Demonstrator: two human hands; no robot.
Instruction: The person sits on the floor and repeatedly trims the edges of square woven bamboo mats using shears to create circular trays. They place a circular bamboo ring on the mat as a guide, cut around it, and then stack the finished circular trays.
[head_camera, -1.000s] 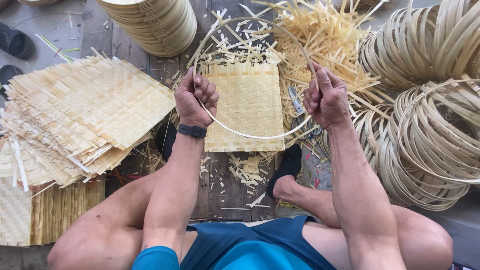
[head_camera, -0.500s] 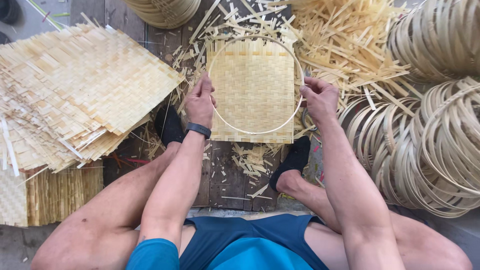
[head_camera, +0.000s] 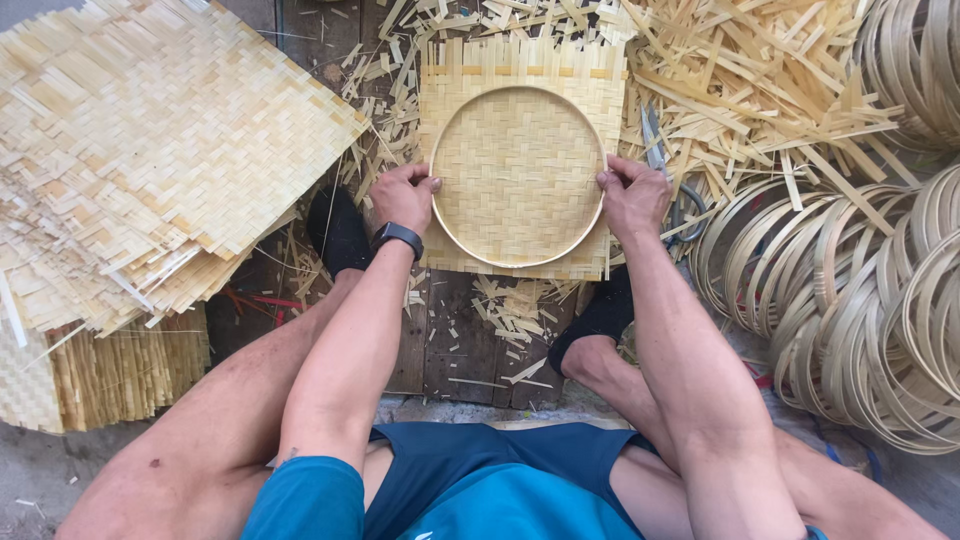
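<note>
Your left hand and right hand flank the bamboo hoop, which lies on the woven square mat. To your left, the stack of woven mats blocks sideways travel. To your right, the coiled bamboo rings and a pair of scissors close to your right hand obstruct. Ahead, loose bamboo strips litter the surface. The clearest passage is the bare wooden boards between your feet.
</note>
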